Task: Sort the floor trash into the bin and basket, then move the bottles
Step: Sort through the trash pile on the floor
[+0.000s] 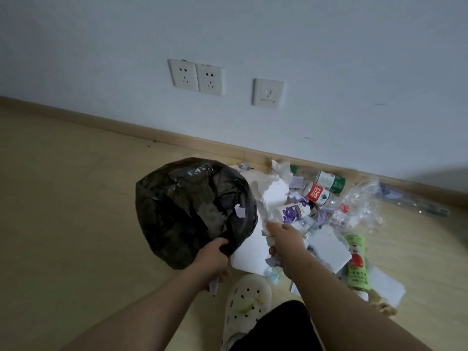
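A bin lined with a black bag (pixel 187 198) stands on the floor left of a trash pile. My left hand (pixel 211 257) grips the bag's near rim and also holds a small paper scrap. My right hand (pixel 283 239) clutches crumpled white tissue (pixel 272 198) just right of the bin. In the pile lie a red-label bottle (pixel 317 193), a green-label bottle (pixel 330 181), a purple-print bottle (pixel 295 211) and a green tube-shaped pack (pixel 355 262). White paper sheets (pixel 329 249) and clear plastic wrap (pixel 362 201) lie among them.
The wall with two sockets (pixel 196 76) and a switch plate (pixel 268 93) runs behind, with a wooden skirting (pixel 177 141) along it. My foot in a white clog (pixel 245 300) is near the pile. Bare wooden floor (pixel 63 198) spreads to the left.
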### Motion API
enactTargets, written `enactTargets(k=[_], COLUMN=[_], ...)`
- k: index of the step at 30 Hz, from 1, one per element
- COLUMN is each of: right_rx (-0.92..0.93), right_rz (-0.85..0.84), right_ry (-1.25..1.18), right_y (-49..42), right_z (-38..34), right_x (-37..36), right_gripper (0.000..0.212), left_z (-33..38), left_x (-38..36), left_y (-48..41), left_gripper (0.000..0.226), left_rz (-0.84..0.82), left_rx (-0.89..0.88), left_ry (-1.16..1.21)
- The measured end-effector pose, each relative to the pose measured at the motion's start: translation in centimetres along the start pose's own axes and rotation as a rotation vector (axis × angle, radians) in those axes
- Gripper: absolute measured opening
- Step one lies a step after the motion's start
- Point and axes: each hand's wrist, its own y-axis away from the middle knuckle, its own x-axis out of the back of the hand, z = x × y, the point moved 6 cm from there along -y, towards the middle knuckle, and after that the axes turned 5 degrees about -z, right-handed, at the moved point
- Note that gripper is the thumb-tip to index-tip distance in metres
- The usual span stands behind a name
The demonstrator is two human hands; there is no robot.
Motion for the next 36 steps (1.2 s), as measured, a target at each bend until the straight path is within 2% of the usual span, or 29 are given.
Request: enactTargets(k=[3,8,12,14,15,17,19,22,25,29,36], right_rx=[-0.042,-0.08,-0.141,-0.226,-0.236,-0.209,-0.207,-0.202,-0.237,-0.196,-0.123], right_rz=[-0.072,-0.148,-0.202,-0.184,-0.176,-0.288,-0.403,-0.481,-0.461,-0.432,-0.344], right_ry=[-0.102,-0.204,-0.337,-0.538,-0.507,-0.459,-0.459,-0.57,-0.54,-0.584,-0.624], right_y=[0.3,-0.5,-2.3,-3.1,-2.7,-1.0,-0.3,0.4,0.1,-0.3,0.8], right_z=[-0.1,-0.6,-1.1,-1.1,-1.0,-1.9,-2.1,-2.6,-2.3,-2.2,-2.7], right_x=[-1.7,-5.3,-8.8,-9.8,-9.9,-10.8,-11.2,-11.4,-11.8,-11.8,-9.9], right_gripper=[0.012,0.02,0.022,0.026,0.03,0.045,0.053,0.05,0.056,0.057,0.045], left_z=[0.7,1.5,1.2,0.7,0.6,0.4,0.5,0.8,0.4,0.3,1.8], left_x=[0.9,3.8,5.9,6.8,7.2,7.8,8.4,8.9,9.2,9.0,8.0], left_y=[1.0,1.6,1.1,0.8,0.9,0.8,1.0,1.4,1.6,2.1,2.9], left_gripper=[0.043,0.013,0.038,0.037,0.034,0.023,0.034,0.044,0.047,0.05,0.04], left_rz=[0.037,0.159,0.204,0.227,0.235,0.27,0.293,0.277,0.292,0.322,0.3], left_rx=[0.019,0.156,0.218,0.255,0.267,0.268,0.255,0.233,0.211,0.178,0.086], left_ry=[0.239,0.838,1.075,1.094,1.117,1.189,1.236,1.27,1.246,1.201,1.167])
